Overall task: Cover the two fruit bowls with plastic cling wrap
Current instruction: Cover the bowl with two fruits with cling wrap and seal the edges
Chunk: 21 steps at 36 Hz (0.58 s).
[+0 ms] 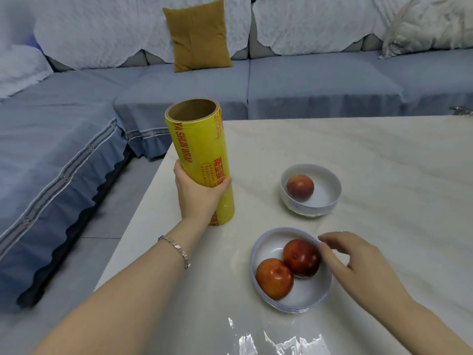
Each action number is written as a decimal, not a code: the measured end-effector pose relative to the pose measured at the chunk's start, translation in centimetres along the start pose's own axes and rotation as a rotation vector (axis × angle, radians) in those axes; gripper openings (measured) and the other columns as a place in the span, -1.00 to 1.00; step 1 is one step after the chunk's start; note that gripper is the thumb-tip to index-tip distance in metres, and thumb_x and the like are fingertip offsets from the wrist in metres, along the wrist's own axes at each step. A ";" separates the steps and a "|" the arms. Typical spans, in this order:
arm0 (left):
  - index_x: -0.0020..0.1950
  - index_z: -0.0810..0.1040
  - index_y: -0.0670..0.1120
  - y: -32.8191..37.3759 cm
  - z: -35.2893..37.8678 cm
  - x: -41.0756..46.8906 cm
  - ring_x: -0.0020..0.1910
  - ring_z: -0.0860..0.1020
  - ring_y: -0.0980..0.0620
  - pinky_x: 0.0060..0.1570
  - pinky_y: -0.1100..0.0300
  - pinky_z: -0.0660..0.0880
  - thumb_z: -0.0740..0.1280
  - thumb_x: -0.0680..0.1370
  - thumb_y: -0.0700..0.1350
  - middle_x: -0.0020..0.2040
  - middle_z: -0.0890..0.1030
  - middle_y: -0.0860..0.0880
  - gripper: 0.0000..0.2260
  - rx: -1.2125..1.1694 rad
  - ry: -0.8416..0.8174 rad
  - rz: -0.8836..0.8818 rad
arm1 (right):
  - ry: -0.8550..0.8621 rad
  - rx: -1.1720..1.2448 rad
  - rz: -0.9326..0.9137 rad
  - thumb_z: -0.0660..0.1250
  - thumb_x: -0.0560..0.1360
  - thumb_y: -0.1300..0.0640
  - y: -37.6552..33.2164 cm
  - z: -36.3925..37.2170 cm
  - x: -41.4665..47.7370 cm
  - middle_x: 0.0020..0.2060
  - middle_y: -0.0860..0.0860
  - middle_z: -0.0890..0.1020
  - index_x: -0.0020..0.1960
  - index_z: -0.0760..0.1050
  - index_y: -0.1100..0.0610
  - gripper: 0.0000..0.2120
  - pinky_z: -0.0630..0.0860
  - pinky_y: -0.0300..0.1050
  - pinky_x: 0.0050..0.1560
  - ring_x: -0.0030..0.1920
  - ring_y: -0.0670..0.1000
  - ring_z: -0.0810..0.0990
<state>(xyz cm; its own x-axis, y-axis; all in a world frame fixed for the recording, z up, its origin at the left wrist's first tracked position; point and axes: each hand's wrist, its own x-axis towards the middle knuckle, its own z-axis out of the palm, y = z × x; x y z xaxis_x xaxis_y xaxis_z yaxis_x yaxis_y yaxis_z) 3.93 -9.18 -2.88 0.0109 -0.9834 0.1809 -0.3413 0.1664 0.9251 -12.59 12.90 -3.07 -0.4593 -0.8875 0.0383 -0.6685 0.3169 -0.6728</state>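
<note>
2 bowls (311, 192) (290, 271), 3 fruits (300, 187) (302, 257) (274, 278), 1 wrap roll (202, 155), 2 hands (198, 192) (358, 262), 1 yellow cushion (199, 35).

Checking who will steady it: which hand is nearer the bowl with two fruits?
Right. The right hand hovers at the rim of the two-fruit bowl, fingers spread. The left hand is farther away, gripping the upright cling wrap roll.

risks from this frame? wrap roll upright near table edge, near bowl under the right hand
1. The cling wrap roll stands tall on end close to the table edge; the left hand holds it low, so it may tip off.
2. The right hand touches the near bowl rim; a nudge could roll its two fruits.
3. Glossy film in the foreground may cling or snag.
</note>
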 end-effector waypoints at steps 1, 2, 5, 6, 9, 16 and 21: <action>0.40 0.16 0.00 0.2 -0.2 -0.3 0.27 0.42 -0.03 0.23 -0.05 0.45 0.60 0.22 -0.01 0.33 0.40 -0.01 -0.11 0.005 -0.001 0.003 | -0.006 0.009 -0.034 0.29 0.49 0.07 -0.6 0.1 0.3 -0.07 -0.16 0.58 0.04 0.55 -0.01 -0.85 0.32 -0.51 -0.15 -0.06 -0.19 0.50; 0.40 0.17 0.01 0.3 -0.5 -0.7 0.27 0.43 -0.03 0.22 -0.06 0.46 0.60 0.22 -0.01 0.32 0.41 -0.01 -0.12 0.008 -0.005 0.007 | -0.015 0.027 -0.062 0.30 0.48 0.07 -1.2 0.2 0.7 -0.06 -0.16 0.57 0.04 0.55 -0.01 -0.85 0.33 -0.53 -0.13 -0.05 -0.20 0.49; 0.36 0.23 0.03 1.1 -2.1 -2.0 0.23 0.45 -0.02 0.16 -0.06 0.48 0.60 0.21 -0.01 0.25 0.44 0.01 -0.16 0.026 -0.056 0.011 | -0.041 0.116 -0.102 0.31 0.48 0.08 -3.6 0.6 1.6 -0.04 -0.16 0.56 0.08 0.55 -0.01 -0.82 0.31 -0.61 -0.07 -0.02 -0.20 0.51; 0.34 0.26 0.04 1.5 -2.8 -2.5 0.20 0.48 -0.01 0.12 -0.01 0.50 0.61 0.21 -0.02 0.21 0.46 0.03 -0.20 0.024 -0.092 0.008 | -0.038 0.167 -0.103 0.31 0.47 0.08 -4.5 0.8 1.9 -0.04 -0.16 0.55 0.10 0.54 -0.01 -0.80 0.31 -0.63 -0.08 -0.02 -0.20 0.53; 0.28 0.29 0.07 3.3 -4.8 -4.6 0.05 0.53 0.10 -0.09 0.20 0.49 0.58 0.25 -0.04 0.11 0.51 0.09 -0.30 0.001 -0.252 -0.055 | -0.047 0.423 -0.060 0.33 0.46 0.07 -7.4 1.5 3.0 0.01 -0.13 0.57 0.16 0.45 -0.06 -0.72 0.35 -0.64 -0.12 0.00 -0.27 0.53; 0.21 0.30 0.17 4.6 -7.3 -9.0 -0.12 0.61 0.16 -0.27 0.29 0.54 0.53 0.29 0.01 -0.01 0.58 0.15 -0.40 -0.019 -0.558 -0.242 | -0.199 0.821 0.068 0.37 0.20 -0.18 -11.0 3.1 2.7 0.01 -0.09 0.61 0.39 0.21 -0.13 -0.21 0.57 -0.36 -0.20 -0.12 -0.25 0.64; 0.19 0.31 0.28 4.3 -7.3 -10.0 -0.11 0.66 0.10 -0.15 0.16 0.62 0.53 0.24 0.16 0.04 0.62 0.12 -0.39 -0.093 -0.715 -0.315 | -0.078 0.865 0.150 0.46 0.27 -0.02 -10.1 3.2 0.9 -0.12 -0.10 0.65 0.32 0.29 -0.16 -0.33 0.52 -0.38 -0.37 -0.25 -0.27 0.64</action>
<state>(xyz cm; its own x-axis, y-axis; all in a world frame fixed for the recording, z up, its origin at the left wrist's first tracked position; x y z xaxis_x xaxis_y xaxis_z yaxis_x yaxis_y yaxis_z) 9.23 1.87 1.72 -0.5243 -0.7875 -0.3239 -0.3419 -0.1536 0.9271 -4.39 7.83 1.37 -0.4447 -0.8870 -0.1246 0.0870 0.0957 -0.9916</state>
